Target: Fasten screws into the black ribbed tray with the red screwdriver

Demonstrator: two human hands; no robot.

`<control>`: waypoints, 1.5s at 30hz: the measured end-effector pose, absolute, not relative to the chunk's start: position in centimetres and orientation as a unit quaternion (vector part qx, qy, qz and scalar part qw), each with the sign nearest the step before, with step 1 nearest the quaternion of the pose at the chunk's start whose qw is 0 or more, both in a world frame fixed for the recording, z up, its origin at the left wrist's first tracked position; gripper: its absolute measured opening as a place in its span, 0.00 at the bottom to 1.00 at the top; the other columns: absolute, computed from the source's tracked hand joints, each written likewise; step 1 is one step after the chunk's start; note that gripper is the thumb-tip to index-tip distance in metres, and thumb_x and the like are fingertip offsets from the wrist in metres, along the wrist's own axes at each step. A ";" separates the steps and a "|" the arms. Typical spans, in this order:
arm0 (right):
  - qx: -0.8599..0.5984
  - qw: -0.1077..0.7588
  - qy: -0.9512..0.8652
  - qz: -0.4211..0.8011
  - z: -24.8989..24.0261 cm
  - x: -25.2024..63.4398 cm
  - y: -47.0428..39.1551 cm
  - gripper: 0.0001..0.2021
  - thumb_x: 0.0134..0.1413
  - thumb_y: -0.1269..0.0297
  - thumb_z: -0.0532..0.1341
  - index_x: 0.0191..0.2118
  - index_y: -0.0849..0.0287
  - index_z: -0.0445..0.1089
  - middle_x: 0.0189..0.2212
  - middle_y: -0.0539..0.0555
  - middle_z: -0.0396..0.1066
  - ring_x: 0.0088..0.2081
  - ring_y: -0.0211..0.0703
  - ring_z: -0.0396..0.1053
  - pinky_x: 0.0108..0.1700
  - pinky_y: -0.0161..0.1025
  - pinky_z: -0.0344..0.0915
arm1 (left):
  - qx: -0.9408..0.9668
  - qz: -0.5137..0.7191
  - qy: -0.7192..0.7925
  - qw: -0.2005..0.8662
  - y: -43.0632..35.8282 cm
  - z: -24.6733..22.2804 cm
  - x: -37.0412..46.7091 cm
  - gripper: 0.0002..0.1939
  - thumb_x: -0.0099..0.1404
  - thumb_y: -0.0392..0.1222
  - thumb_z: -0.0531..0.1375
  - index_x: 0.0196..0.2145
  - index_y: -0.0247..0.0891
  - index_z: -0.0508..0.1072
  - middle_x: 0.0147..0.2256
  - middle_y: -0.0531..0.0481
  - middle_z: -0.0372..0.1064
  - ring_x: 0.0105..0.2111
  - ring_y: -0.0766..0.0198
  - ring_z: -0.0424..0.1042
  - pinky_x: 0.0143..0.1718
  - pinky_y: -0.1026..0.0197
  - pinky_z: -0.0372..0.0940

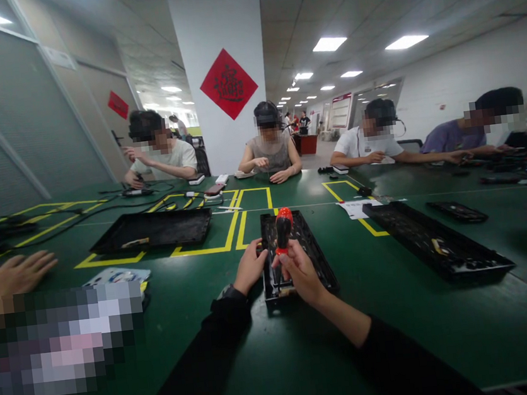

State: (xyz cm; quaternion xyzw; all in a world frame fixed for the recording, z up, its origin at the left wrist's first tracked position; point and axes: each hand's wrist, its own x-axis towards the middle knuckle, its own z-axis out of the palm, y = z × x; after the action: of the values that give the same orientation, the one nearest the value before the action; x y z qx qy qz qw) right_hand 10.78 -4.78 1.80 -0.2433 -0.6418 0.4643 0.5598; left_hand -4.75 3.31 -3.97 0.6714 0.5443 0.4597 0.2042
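In my right hand (pixel 299 274) is a screwdriver (pixel 284 228) with a red and black handle, held upright with its handle end on top. It stands over a black plastic tray-like housing (pixel 321 260) that lies on the green table in front of me. The screwdriver's tip is hard to make out behind my fingers. My left hand (pixel 251 267) rests at the housing's left edge, fingers closed on the rim. A small pale piece (pixel 284 291) shows at the near end of the housing.
A black tray (pixel 153 230) lies to the left, another black tray (pixel 439 237) to the right. White paper (pixel 356 208) sits between. A neighbour's hand (pixel 20 274) rests at far left. Several people work across the green table (pixel 403 334), which has yellow tape lines.
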 end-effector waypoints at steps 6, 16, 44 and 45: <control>-0.251 0.555 -0.637 0.472 1.6 10.7 -4.6 0.14 0.56 0.59 0.56 0.47 0.58 0.60 0.29 0.49 0.65 0.20 0.28 0.56 0.20 0.27 0.54 | 0.672 0.456 0.546 0.203 3.3 -3.9 -4.7 0.20 0.60 0.42 0.54 0.51 0.36 0.64 0.45 0.43 0.67 0.42 0.60 0.69 0.47 0.55 0.61; -0.263 0.547 -0.635 0.477 1.8 10.8 -4.6 0.16 0.55 0.59 0.57 0.46 0.60 0.59 0.25 0.48 0.67 0.17 0.28 0.56 0.18 0.27 0.53 | 0.671 0.455 0.548 0.205 3.2 -3.9 -4.8 0.21 0.60 0.42 0.54 0.51 0.36 0.64 0.46 0.42 0.67 0.42 0.61 0.68 0.47 0.55 0.61; -0.249 0.541 -0.655 0.465 2.5 11.1 -5.2 0.15 0.61 0.56 0.47 0.48 0.58 0.60 0.24 0.48 0.64 0.19 0.31 0.55 0.21 0.31 0.52 | 0.673 0.458 0.541 0.210 3.2 -3.9 -4.8 0.21 0.60 0.42 0.53 0.51 0.34 0.63 0.46 0.42 0.67 0.42 0.61 0.69 0.47 0.56 0.62; -0.250 0.545 -0.650 0.468 2.4 11.1 -5.1 0.15 0.61 0.56 0.48 0.49 0.58 0.59 0.24 0.47 0.64 0.19 0.30 0.54 0.21 0.30 0.52 | 0.672 0.458 0.541 0.212 3.2 -3.9 -4.7 0.21 0.61 0.42 0.53 0.51 0.34 0.63 0.46 0.42 0.67 0.42 0.61 0.68 0.47 0.56 0.62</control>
State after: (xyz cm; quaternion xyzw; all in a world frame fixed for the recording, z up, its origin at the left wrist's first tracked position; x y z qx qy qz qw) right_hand 11.07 -5.12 2.44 -0.2503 -0.6497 0.4675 0.5446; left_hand -4.75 3.20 -3.88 0.6722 0.5413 0.4585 0.2118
